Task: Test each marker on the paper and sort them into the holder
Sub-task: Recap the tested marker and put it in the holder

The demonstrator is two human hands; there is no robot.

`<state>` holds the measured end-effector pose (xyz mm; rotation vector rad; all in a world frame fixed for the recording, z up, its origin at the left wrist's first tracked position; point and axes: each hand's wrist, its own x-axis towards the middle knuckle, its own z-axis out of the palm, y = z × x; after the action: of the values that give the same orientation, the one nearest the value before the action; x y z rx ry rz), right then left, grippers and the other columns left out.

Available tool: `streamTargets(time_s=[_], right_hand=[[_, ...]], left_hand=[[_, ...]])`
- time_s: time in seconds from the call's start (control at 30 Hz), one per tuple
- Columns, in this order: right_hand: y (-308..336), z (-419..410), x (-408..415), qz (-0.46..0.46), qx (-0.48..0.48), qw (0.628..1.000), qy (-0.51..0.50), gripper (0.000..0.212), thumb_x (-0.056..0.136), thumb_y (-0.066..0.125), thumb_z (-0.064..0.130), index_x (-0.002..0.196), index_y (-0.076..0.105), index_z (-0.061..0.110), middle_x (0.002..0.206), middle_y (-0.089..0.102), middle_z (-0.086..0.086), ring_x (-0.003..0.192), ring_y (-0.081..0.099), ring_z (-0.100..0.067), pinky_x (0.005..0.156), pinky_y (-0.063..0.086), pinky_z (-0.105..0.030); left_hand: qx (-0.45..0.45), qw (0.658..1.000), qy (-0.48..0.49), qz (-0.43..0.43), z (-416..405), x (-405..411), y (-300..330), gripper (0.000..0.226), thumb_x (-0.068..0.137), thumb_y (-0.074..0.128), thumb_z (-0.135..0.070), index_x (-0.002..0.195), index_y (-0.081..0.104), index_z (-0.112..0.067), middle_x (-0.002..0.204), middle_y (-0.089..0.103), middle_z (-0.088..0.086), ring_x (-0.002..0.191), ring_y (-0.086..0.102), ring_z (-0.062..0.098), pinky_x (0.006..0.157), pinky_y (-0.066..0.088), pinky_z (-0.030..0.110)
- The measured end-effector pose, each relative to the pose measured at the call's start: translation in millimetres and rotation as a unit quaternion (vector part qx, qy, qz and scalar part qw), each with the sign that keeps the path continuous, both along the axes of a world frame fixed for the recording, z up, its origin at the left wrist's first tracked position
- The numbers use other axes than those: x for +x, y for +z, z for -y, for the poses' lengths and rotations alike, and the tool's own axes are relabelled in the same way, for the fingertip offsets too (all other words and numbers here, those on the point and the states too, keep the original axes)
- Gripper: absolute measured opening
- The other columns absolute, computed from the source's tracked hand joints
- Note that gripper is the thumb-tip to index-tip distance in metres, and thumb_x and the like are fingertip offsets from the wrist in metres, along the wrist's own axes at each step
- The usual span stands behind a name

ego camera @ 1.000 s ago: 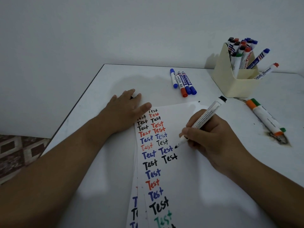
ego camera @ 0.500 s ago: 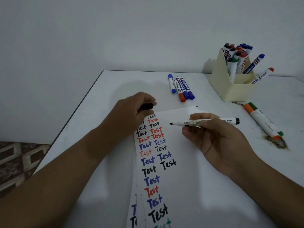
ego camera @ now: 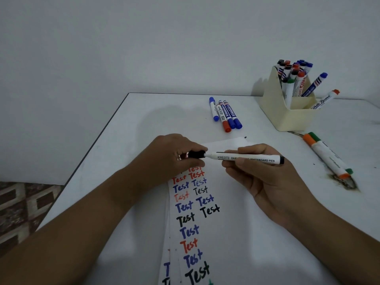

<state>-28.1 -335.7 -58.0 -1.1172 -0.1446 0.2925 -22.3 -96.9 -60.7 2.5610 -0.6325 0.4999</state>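
Left hand (ego camera: 174, 155) grips the black cap (ego camera: 196, 154), now brought onto the tip of the whiteboard marker (ego camera: 244, 158), which a second ago was writing. Right hand (ego camera: 261, 173) pinches its barrel above the paper (ego camera: 226, 223). Test judged complete; holder (ego camera: 287, 116) stands beyond the right hand.

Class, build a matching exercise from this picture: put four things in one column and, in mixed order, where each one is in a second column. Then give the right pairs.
Things:
1. black cap
2. whiteboard pen
3. cream holder
4. orange marker

Places:
A. far right of the table, full of markers
B. gripped in the left hand
C. lying flat beside a green marker
D. held level in the right hand

Pairs: 1-B, 2-D, 3-A, 4-C
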Motion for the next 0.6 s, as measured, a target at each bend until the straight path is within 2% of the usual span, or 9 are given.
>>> streamTargets(time_s=[0.2, 0.33, 0.47, 0.6], right_hand=[[-1, -2, -5, 0.055, -0.082, 0.995, 0.002, 0.027, 0.074, 0.071, 0.004, 0.101, 0.07, 0.0, 0.106, 0.075, -0.02, 0.094, 0.075, -0.04, 0.079, 0.063, -0.037], [0, -5, -10, 0.073, -0.1, 0.992, -0.007, 0.023, 0.074, 0.073, 0.003, 0.097, 0.072, 0.001, 0.104, 0.076, -0.018, 0.089, 0.075, -0.04, 0.078, 0.063, -0.039], [-1, -6, -11, 0.069, -0.117, 0.991, -0.018, 0.017, 0.082, 0.07, -0.008, 0.096, 0.071, 0.001, 0.101, 0.077, -0.017, 0.086, 0.076, -0.041, 0.077, 0.064, -0.041], [-1, -7, -9, 0.056, -0.125, 0.99, -0.024, 0.016, 0.083, 0.069, -0.009, 0.097, 0.069, 0.0, 0.098, 0.077, -0.018, 0.085, 0.075, -0.041, 0.077, 0.064, -0.044]], left_hand=[[0.045, 0.999, -0.009, 0.01, 10, -5, 2, 0.035, 0.088, 0.061, -0.038, 0.112, 0.075, -0.016, 0.09, 0.074, -0.002, 0.077, 0.057, 0.008, 0.068, 0.035, 0.013], [0.034, 0.999, 0.014, 0.02, 14, -6, 2, 0.025, 0.088, 0.064, -0.029, 0.104, 0.076, -0.014, 0.083, 0.073, -0.001, 0.074, 0.052, 0.008, 0.068, 0.033, 0.014], [0.015, 0.999, 0.03, -0.035, 19, -6, 2, 0.018, 0.093, 0.066, -0.024, 0.108, 0.074, -0.018, 0.089, 0.072, -0.002, 0.078, 0.05, 0.009, 0.07, 0.031, 0.013], [0.012, 0.997, 0.037, -0.071, 23, -5, 1, 0.02, 0.096, 0.063, -0.026, 0.113, 0.072, -0.021, 0.094, 0.069, -0.004, 0.083, 0.048, 0.007, 0.07, 0.029, 0.01]])
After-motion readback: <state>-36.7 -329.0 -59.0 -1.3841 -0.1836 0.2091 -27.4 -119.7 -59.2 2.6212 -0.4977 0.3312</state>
